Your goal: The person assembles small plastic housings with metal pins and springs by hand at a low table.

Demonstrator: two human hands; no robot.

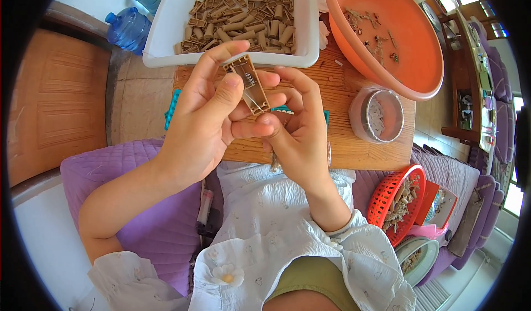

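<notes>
Brown casing (254, 88) is gripped by both hands' fingers (223, 94) (278, 132); white tub (166, 32) holds brown pieces (254, 28).

In the centre of our frame, the tabletop (354, 152) spreads below a tub (232, 60) with casings (235, 29) in it. Right of the tub we have a basin (415, 45), and below that a jar (359, 117) on the tabletop. Bottles (130, 33) stand upper left, left of the tub; a door (61, 101) lies farther left. At lower right we see a basket (378, 200), with a bowl (435, 251) just below.
</notes>
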